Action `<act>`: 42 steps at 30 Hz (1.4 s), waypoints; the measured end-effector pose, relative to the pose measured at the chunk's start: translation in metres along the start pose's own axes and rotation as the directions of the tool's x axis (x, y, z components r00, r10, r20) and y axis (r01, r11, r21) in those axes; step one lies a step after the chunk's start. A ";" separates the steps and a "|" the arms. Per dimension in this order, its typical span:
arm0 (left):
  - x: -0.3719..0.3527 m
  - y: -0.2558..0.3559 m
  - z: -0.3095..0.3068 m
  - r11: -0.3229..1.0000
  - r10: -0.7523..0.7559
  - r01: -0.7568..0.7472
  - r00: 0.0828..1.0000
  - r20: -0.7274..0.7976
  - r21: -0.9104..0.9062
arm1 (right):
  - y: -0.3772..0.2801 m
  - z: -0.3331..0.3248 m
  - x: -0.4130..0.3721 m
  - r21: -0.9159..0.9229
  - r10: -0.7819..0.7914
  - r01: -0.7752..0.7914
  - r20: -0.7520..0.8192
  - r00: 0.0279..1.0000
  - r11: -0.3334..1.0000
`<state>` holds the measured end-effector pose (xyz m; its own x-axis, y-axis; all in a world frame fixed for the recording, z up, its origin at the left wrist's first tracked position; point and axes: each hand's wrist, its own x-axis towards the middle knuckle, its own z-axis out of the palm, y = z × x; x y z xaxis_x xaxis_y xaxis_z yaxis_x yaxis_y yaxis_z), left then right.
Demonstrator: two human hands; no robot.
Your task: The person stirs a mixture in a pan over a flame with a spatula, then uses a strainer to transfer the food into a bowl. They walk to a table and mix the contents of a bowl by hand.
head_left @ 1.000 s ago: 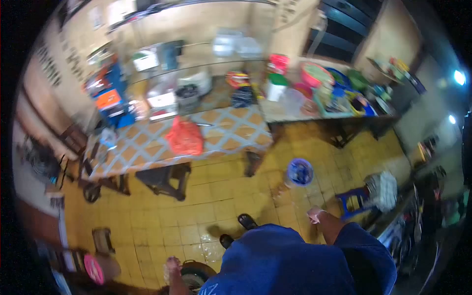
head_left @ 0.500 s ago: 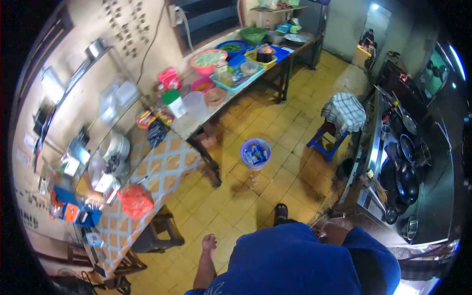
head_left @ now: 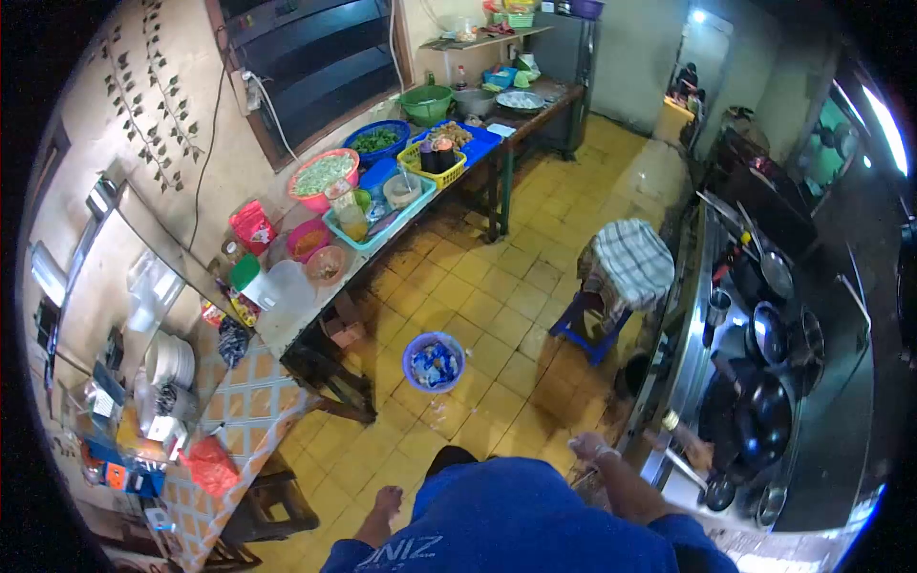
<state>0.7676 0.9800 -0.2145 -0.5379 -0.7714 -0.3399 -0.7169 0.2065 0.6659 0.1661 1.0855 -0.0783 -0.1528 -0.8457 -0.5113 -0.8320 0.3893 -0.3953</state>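
Observation:
At the lower left of the blue shirt, my left hand (head_left: 386,498) hangs over the yellow tiled floor, touching nothing, its fingers curled in. My right hand (head_left: 590,446) is held out over the floor near the stove counter's front edge; its fingers are too small and blurred to read. Between and beyond the hands, a purple bucket (head_left: 434,362) stands on the floor with blue and white packets inside. Right of it, a blue stool (head_left: 585,327) carries a checked cloth (head_left: 633,261).
A long table (head_left: 287,329) with basins and trays runs along the left wall. Nearer stands a tiled table (head_left: 250,401) with a red bag (head_left: 211,465) and a wooden stool (head_left: 277,506) beside it. Woks (head_left: 764,418) sit on the right counter. A person (head_left: 687,80) is far back.
The view has shifted, so the bucket and tables now appear further left and the bucket lower. My right hand has come into view, and my left hand appears lower.

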 end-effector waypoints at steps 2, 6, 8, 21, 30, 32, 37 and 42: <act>0.027 0.027 -0.008 0.824 -0.426 0.399 0.904 0.024 -0.403 | -0.006 -0.006 0.015 0.033 0.084 -0.085 0.027 0.996 0.996; 0.099 0.095 -0.066 0.549 -0.737 0.713 0.659 0.151 -0.436 | -0.010 -0.024 0.062 0.411 0.132 -0.152 0.078 0.988 0.899; 0.142 0.013 -0.047 0.907 -0.396 0.400 0.917 0.053 -0.131 | -0.016 -0.058 0.079 0.674 0.175 -0.255 0.186 0.967 0.694; 0.544 0.101 -0.114 0.738 0.091 -0.283 0.941 0.325 0.612 | 0.094 -0.231 0.183 0.350 0.284 -0.335 0.190 0.940 0.875; 0.772 0.304 -0.224 0.573 -0.144 0.543 0.804 0.577 -0.614 | 0.103 -0.297 0.343 0.651 0.374 -0.217 -0.112 0.921 0.727; 0.798 0.339 -0.209 0.839 -0.327 0.394 0.917 0.230 -0.375 | 0.130 -0.318 0.392 0.575 0.291 -0.152 -0.158 0.944 0.804; 0.888 0.292 -0.192 0.962 -0.232 0.272 0.854 0.466 -0.020 | 0.148 -0.465 0.487 0.566 0.328 -0.139 -0.247 0.912 0.813; 0.958 0.318 -0.196 0.942 -0.012 -0.153 0.873 0.488 0.297 | 0.208 -0.546 0.589 0.323 0.240 -0.094 -0.448 0.861 0.942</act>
<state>0.1113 0.1889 -0.1984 -0.6774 -0.3822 -0.6286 -0.7250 0.4918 0.4822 -0.3881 0.4685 -0.0450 -0.5702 -0.7984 -0.1935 -0.5965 0.5644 -0.5706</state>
